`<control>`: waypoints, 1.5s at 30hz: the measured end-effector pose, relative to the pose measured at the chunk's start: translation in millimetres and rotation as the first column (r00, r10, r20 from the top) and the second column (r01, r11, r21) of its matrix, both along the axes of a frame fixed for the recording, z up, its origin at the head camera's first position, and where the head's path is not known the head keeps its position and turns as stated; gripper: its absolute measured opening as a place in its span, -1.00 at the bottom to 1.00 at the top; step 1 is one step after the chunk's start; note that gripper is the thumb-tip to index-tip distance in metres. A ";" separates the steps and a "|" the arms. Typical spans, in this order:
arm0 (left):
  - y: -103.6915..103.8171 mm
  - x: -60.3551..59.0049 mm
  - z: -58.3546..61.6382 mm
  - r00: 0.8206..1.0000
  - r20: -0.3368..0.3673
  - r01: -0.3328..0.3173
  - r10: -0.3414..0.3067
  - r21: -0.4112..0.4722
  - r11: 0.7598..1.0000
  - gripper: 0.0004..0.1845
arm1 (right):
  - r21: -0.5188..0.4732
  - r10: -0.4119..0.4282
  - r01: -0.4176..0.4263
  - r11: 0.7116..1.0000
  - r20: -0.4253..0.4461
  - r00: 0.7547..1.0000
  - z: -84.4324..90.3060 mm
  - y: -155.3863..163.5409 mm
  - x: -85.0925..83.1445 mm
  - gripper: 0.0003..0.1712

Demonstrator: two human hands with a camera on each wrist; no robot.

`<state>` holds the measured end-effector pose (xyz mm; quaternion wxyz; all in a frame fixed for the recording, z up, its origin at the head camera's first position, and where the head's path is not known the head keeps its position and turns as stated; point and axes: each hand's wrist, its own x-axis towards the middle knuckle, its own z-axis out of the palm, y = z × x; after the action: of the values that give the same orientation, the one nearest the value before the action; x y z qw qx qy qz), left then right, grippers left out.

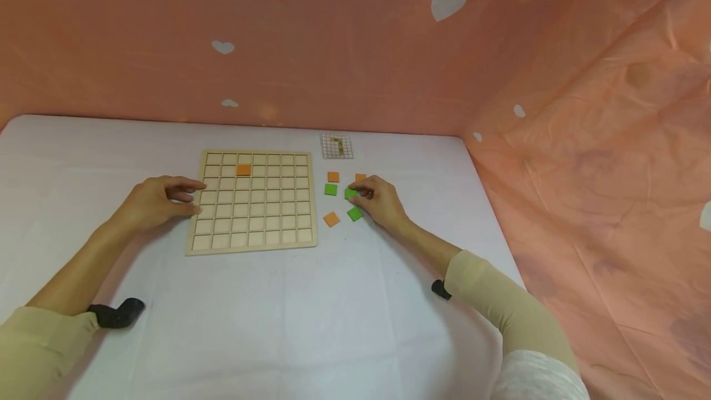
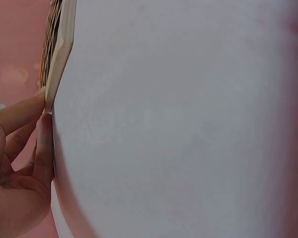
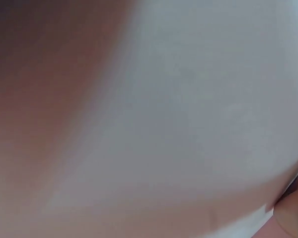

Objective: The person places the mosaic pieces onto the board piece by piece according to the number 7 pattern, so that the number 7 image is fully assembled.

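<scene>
No writing or brand can be read anywhere; the small pattern card [image 1: 336,146] at the far side of the table shows only a printed grid with a few coloured squares, too small to make out further. A white cloth covers the table [image 1: 311,320], and salmon-pink sheeting with white hearts [image 1: 447,4] hangs behind and to the right.

The right hand [image 1: 380,200] rests among the loose tiles, its fingertips curled and pinching a green tile [image 1: 350,193] that lies on the cloth just right of the wooden grid board [image 1: 252,202]. Around it lie another green tile [image 1: 331,189], a third green one [image 1: 355,214] partly under the hand, an orange tile [image 1: 333,177], an orange tile [image 1: 331,219] nearer the person, and one orange tile [image 1: 360,177] half hidden behind the fingers. One orange tile [image 1: 243,170] sits in a cell in the board's second row.

The left hand [image 1: 155,201] lies with loosely bent fingers [image 2: 43,148] touching the board's left edge, holding nothing.

The right wrist view is blurred cloth, with only a fingertip at its corner
</scene>
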<state>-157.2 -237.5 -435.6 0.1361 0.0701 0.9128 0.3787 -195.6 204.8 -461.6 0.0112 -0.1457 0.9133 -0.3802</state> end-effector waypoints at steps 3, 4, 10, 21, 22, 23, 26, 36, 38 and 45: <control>-0.6 0.1 -0.2 1.000 0.000 0.002 -0.002 0.002 1.000 -0.41 | -0.025 -0.002 0.003 1.000 0.004 1.000 1.7 -1.5 -1.3 -0.74; -0.5 0.3 -0.1 1.000 0.000 0.002 -0.002 0.003 1.000 -0.41 | -0.033 -0.001 0.002 0.999 0.006 1.000 2.2 -2.3 -2.1 -0.73; 1.7 1.5 0.3 1.000 -0.010 -0.003 0.003 0.012 1.000 -0.42 | -0.080 0.003 0.000 0.997 0.036 0.999 8.3 -8.1 -5.9 -0.71; 2.6 1.5 -3.6 1.000 -0.015 -0.013 0.014 0.018 1.000 -0.41 | -0.191 0.021 -0.008 0.982 0.066 0.998 17.5 -29.6 -16.7 -0.71; 2.6 1.7 -3.9 1.000 -0.015 -0.013 0.014 0.014 1.000 -0.42 | -0.191 0.029 -0.017 0.982 0.063 0.998 16.9 -32.5 -17.6 -0.72; 2.6 1.7 -4.2 1.000 -0.016 -0.013 0.014 0.010 1.000 -0.42 | -0.187 0.037 -0.025 0.982 0.059 0.998 16.2 -35.5 -18.1 -0.72; 3.3 1.7 -4.7 1.000 -0.026 -0.010 0.010 -0.001 1.000 -0.43 | -0.164 0.055 -0.049 0.985 0.031 0.998 13.9 -43.7 -20.6 -0.72; 2.1 0.0 0.1 1.000 0.000 0.001 -0.001 0.011 1.000 -0.43 | -0.133 0.117 -0.119 0.984 -0.028 0.993 19.5 -70.4 -29.8 -0.68; 1.7 -0.2 1.6 1.000 0.005 -0.002 0.001 0.017 1.000 -0.43 | -0.128 0.122 -0.124 0.984 -0.025 0.992 21.2 -75.9 -31.2 -0.67; 0.9 -1.9 2.0 1.000 0.016 0.004 -0.004 0.015 1.000 -0.42 | -0.148 0.140 -0.136 0.980 0.013 0.990 23.3 -93.3 -36.3 -0.66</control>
<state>-159.0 -236.5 -433.6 0.1439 0.0698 0.9087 0.3856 -231.9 111.5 -438.3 0.0373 -0.2046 0.8704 -0.4462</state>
